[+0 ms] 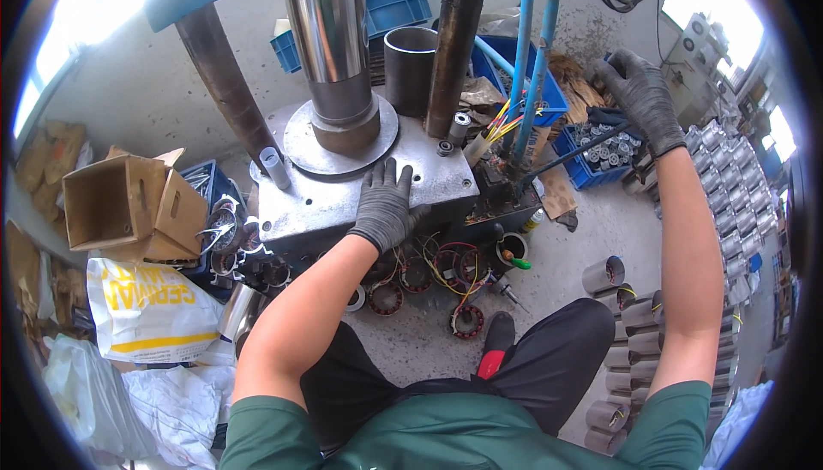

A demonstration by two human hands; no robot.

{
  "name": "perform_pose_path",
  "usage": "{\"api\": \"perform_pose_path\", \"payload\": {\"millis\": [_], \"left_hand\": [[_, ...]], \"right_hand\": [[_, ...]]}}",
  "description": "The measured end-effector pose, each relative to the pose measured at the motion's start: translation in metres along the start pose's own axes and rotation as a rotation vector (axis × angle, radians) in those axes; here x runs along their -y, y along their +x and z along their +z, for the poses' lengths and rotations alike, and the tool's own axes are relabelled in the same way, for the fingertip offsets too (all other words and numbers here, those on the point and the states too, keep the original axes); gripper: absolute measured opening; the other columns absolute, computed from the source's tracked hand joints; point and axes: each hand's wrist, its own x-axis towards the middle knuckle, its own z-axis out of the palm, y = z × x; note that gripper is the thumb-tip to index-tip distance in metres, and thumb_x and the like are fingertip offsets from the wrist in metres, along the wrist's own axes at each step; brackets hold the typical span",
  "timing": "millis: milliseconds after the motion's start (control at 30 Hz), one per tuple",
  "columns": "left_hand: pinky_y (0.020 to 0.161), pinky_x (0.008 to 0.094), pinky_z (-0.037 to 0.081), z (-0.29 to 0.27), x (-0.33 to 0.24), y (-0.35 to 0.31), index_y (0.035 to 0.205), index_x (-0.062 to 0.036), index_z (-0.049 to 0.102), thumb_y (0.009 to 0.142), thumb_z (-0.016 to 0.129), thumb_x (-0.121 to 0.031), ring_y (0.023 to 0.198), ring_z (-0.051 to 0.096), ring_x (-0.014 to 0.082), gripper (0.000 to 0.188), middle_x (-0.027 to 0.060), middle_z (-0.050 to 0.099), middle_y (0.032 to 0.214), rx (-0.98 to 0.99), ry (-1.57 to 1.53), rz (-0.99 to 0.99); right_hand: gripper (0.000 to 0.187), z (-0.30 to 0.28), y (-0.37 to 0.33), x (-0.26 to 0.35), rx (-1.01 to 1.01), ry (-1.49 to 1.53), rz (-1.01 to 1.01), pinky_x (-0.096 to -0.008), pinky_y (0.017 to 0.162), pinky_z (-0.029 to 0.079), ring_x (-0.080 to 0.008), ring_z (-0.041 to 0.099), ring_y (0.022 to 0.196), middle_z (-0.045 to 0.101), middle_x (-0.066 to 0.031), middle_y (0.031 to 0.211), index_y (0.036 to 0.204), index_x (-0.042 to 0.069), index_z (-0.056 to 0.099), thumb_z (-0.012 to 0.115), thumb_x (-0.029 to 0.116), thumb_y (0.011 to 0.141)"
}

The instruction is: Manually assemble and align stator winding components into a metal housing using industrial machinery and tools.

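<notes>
My left hand [387, 213], in a grey glove, lies flat with its fingers spread on the front of the metal press table [291, 204]. Just beyond its fingertips is a round steel plate [300, 159]. A shiny metal cylinder [330, 37] stands upright on that plate, above a darker cylindrical base [347, 131]. At the right, my gloved right hand [641, 101] is raised with its fingers loosely bent, above the end of a dark lever [573, 157]. No held object shows in it; its palm is hidden.
Dark press columns [225, 84] and blue pipes [539, 67] rise around the table. Wound stators with wires [416, 274] lie below its front edge. Many metal cylinders [737, 195] stand stacked at right. A cardboard box [111, 200] and a plastic bag [150, 307] are at left.
</notes>
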Motion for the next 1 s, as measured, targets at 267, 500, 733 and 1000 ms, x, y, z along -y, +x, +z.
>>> {"api": "perform_pose_path", "payload": {"millis": [267,500,733,1000], "left_hand": [[0.124,0.0551,0.027,0.027,-0.049,0.007,0.157,-0.0070,0.038,0.091,0.071,-0.048,0.153,0.030,0.0440,0.084,0.0251,0.036,0.162,0.076,-0.096,0.631],[0.124,0.0543,0.027,0.015,-0.028,0.048,0.153,-0.0033,0.042,0.092,0.067,-0.054,0.149,0.035,0.0454,0.083,0.0287,0.039,0.158,-0.083,-0.110,0.108],[0.125,0.0557,0.023,0.012,-0.053,0.040,0.156,-0.0043,0.039,0.095,0.061,-0.062,0.154,0.029,0.0440,0.087,0.0300,0.032,0.164,0.075,0.065,0.199],[0.101,0.0486,0.050,0.049,-0.111,-0.025,0.127,-0.0128,0.066,0.084,0.078,-0.037,0.115,0.066,0.0343,0.050,0.0125,0.067,0.124,0.411,-0.234,0.907]], "right_hand": [[0.044,0.001,0.003,-0.002,0.035,0.009,-0.021,-0.0431,0.090,0.056,-0.0319,0.073,0.094,0.074,-0.0194,0.098,0.103,0.002,0.072,0.067,0.045,0.098],[0.043,0.000,0.001,-0.003,0.042,-0.007,0.005,-0.0432,0.091,0.057,-0.0319,0.074,0.097,0.075,-0.0197,0.101,0.104,0.002,0.072,0.068,0.044,0.097],[0.042,-0.004,-0.003,0.001,0.033,-0.036,0.017,-0.0440,0.090,0.056,-0.0330,0.074,0.095,0.075,-0.0200,0.099,0.104,0.002,0.072,0.067,0.043,0.097],[0.038,-0.017,-0.043,-0.011,-0.101,0.057,-0.076,-0.0435,0.078,0.054,-0.0359,0.070,0.082,0.071,-0.0213,0.087,0.098,-0.001,0.068,0.068,0.037,0.097]]}}
